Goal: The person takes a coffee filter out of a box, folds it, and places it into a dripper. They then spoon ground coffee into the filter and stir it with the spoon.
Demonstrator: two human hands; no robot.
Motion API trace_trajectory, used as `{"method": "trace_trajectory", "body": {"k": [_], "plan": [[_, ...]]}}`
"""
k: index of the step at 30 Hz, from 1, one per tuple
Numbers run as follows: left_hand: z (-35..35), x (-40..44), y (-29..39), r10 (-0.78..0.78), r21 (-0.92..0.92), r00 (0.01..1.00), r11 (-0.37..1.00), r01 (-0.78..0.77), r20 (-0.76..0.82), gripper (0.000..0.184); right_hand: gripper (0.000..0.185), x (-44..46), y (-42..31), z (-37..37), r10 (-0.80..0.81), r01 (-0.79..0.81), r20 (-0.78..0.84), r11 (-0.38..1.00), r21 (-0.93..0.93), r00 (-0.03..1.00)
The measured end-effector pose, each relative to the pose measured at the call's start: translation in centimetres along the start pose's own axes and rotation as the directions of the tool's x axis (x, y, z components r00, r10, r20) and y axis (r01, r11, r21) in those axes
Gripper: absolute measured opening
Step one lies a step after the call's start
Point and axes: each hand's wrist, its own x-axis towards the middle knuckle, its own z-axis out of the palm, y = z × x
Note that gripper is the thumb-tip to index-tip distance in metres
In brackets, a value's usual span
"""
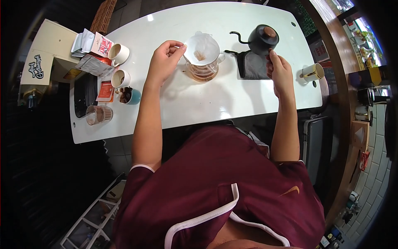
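Note:
My left hand (168, 56) pinches the near left rim of a white paper filter (202, 46). The filter lines a clear dripper that sits on a glass coffee server (202, 74). A brownish stain shows in the bottom of the filter, and amber liquid is visible in the server. My right hand (280, 72) grips the handle of a black gooseneck kettle (259, 41), whose spout points left toward the dripper. Below the kettle a grey cloth (253, 68) lies on the table; whether the kettle touches it I cannot tell.
On the white table (182, 110), a white mug (118, 54), a white cup (120, 78), a blue cup (134, 96) with dark contents and a glass (99, 115) stand left, near coffee bags (101, 43). At the right edge is another mug (313, 72).

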Motion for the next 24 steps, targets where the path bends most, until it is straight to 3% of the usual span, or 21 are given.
{"method": "trace_trajectory", "body": {"k": [6,8,11,18,24], "plan": [[0.1,-0.2,0.5,0.013,0.028,0.998,1.000,-0.012,-0.066,0.027,0.040,-0.4,-1.7,2.8,-0.049,0.050,0.011,0.997,-0.062,0.999],[0.1,-0.5,1.2,-0.033,0.142,0.996,0.989,0.044,-0.080,0.028,0.034,-0.4,-1.7,3.7,-0.065,0.064,-0.014,0.993,-0.099,0.998],[0.0,-0.9,1.9,-0.033,0.166,0.998,0.985,0.043,-0.062,0.032,0.038,0.3,-0.9,4.3,-0.135,0.127,-0.024,0.970,-0.209,0.990],[-1.2,-1.3,1.8,-0.033,0.145,0.989,0.988,0.054,-0.143,0.037,0.044,0.3,-1.1,5.5,-0.332,0.261,-0.043,0.809,-0.527,0.942],[-1.6,-1.6,1.8,-0.036,0.123,0.985,0.991,0.058,-0.167,0.038,0.044,-0.4,-2.3,6.4,-0.351,0.264,-0.036,0.764,-0.588,0.936]]}}
